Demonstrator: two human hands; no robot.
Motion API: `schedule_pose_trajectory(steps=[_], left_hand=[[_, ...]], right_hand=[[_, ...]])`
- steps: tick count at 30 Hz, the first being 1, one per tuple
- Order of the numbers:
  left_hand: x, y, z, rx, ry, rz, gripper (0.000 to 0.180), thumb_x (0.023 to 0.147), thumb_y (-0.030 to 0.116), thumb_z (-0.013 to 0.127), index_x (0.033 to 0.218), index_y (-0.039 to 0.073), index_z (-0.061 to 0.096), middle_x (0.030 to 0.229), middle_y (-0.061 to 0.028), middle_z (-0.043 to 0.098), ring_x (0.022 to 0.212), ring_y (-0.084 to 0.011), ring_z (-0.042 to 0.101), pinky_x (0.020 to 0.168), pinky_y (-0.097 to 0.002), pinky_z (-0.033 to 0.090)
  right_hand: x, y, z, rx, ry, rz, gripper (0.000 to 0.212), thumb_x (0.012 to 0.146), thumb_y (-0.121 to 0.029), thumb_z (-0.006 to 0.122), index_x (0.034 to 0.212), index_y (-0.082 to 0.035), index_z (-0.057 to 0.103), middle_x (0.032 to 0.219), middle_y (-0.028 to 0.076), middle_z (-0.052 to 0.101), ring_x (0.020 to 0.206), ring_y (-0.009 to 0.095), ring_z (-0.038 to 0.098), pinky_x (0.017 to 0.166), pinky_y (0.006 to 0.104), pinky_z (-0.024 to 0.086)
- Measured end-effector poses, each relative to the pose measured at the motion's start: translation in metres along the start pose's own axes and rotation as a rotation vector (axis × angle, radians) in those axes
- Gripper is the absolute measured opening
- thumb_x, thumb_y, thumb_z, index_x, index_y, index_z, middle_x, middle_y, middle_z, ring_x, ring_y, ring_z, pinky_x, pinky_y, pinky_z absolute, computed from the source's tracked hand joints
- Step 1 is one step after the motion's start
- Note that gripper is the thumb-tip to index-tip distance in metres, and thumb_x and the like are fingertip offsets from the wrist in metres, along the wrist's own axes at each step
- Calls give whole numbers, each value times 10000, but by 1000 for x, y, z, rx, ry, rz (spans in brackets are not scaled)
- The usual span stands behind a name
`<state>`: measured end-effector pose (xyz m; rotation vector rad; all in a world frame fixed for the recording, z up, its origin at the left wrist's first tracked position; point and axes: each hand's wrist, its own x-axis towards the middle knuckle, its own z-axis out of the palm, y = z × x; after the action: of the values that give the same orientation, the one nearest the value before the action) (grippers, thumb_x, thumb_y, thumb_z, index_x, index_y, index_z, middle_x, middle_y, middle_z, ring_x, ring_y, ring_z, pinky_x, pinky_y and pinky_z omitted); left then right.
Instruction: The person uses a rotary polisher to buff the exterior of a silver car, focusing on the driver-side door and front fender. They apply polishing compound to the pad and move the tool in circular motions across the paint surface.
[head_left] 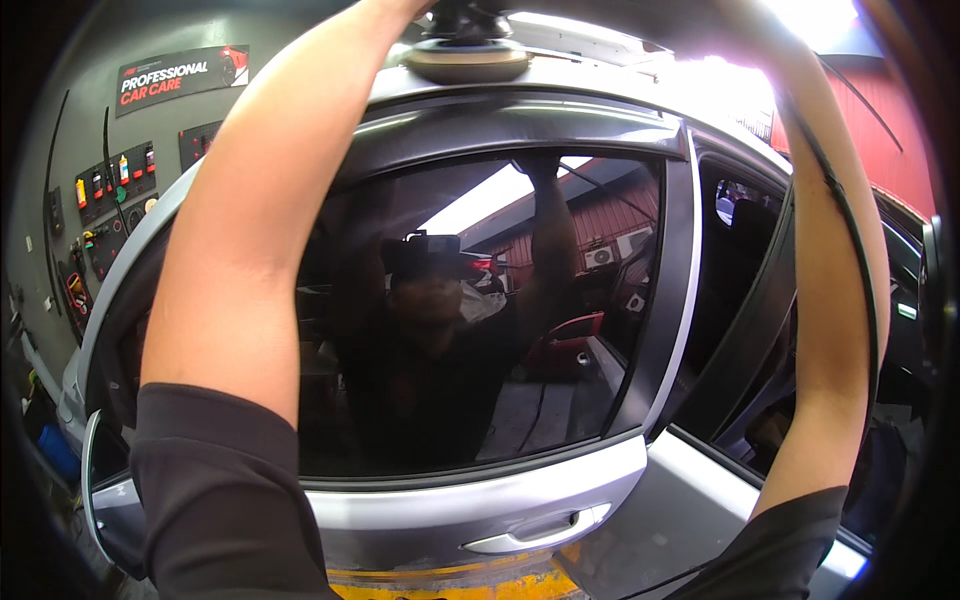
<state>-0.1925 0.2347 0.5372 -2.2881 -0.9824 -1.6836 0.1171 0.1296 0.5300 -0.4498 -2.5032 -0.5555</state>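
Near a grey wall (165, 128), reaching up, perhaps levelling the polisher (465, 62) on the car roof (575, 82); cannot tell openness or grip of off-frame hands.

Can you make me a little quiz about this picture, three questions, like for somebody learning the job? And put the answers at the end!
1. True or false: the round pad is lower than the dark window.
2. What colour is the door handle? A red, B silver, C yellow.
3. What long, thin, dark thing runs along the person's right arm?

Key:
1. False; the pad is up above it.
2. B.
3. A black cord.
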Motion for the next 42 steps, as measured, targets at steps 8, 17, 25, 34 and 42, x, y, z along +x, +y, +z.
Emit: schedule_pose_trajectory(steps=[8, 17, 25, 34, 42], left_hand=[[-15, -8, -1, 83, -8, 125, 572, 1040, 496, 458, 1315, 55, 695, 1266, -235, 720, 1179, -360, 667, 1051, -505, 488], [-151, -31, -157, 184, 151, 199, 478, 1004, 392, 530, 1171, 2, 750, 1206, -242, 738, 1145, -352, 695, 1030, -429, 517], [-254, -86, -273, 220, 183, 124, 541, 1026, 433, 552, 1294, -21, 675, 1250, -211, 698, 1199, -289, 655, 1061, -374, 487], [-370, -121, -386, 323, 277, 144, 433, 1021, 310, 549, 1277, -19, 668, 1251, -138, 689, 1171, -228, 638, 1058, -335, 462], [-368, -118, -361, -98, 347, -85, 548, 1011, 387, 595, 1411, 14, 623, 1247, -97, 669, 1145, -156, 613, 1048, -285, 445]], right_hand=[[-31, -52, 55, 307, 152, 685, 828, 877, -566, 699, 1497, -26, 600, 1046, 192, 720, 894, 227, 721, 813, 328, 588], [51, -174, 154, 500, 277, 372, 796, 838, -415, 854, 1493, -22, 627, 1127, 155, 740, 957, 182, 705, 844, 274, 550], [128, -259, 222, 503, 215, 250, 837, 818, -403, 907, 1471, 34, 619, 1224, 163, 713, 1063, 230, 694, 995, 327, 528], [182, -356, 292, 533, 201, 219, 776, 790, -314, 848, 1461, -2, 614, 1075, 247, 768, 953, 304, 767, 902, 406, 584], [164, -351, 288, 599, 173, 239, 769, 810, -255, 803, 1491, 17, 572, 1153, 297, 741, 1040, 400, 751, 958, 425, 566]])
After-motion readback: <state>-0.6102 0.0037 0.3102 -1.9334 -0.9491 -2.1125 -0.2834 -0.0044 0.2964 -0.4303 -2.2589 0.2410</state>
